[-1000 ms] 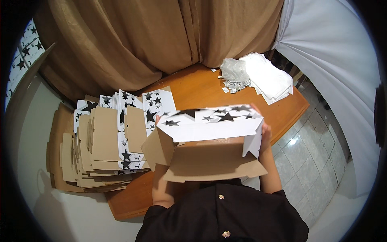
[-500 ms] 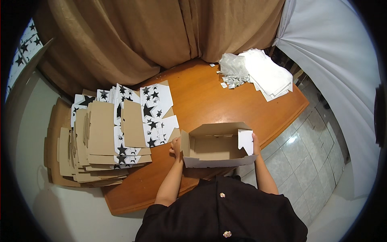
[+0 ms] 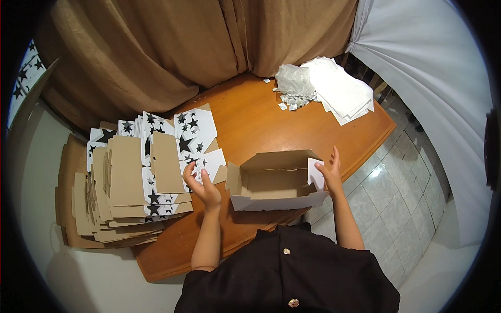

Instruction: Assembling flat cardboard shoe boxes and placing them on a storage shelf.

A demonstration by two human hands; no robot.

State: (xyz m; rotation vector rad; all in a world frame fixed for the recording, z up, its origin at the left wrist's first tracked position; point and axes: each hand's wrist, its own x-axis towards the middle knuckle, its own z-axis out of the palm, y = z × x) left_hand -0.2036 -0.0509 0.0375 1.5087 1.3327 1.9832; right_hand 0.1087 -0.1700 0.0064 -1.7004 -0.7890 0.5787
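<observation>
A half-folded cardboard box (image 3: 279,182), brown inside and white outside, stands open at the top near the table's front edge. Its right side carries a white flap (image 3: 314,175) bent inward. My left hand (image 3: 205,189) is raised off to the left of the box, between it and the stacked cardboard, fingers apart and holding nothing. My right hand (image 3: 332,172) is at the box's right end, fingers spread upward, its thumb at the edge of the white flap. Whether the thumb presses on the flap I cannot tell.
Stacks of flat cardboard blanks (image 3: 125,172), some white with black stars, cover the table's left. A clear plastic bag (image 3: 293,78) with small silvery packets and a pile of white sheets (image 3: 342,88) lie at the back of the wooden table (image 3: 250,115). Brown curtains (image 3: 156,52) hang behind.
My left hand has let go of the box's left side and risen to the left. My right hand has opened, its fingers lifting above the right end. The box stays in about the same spot.
</observation>
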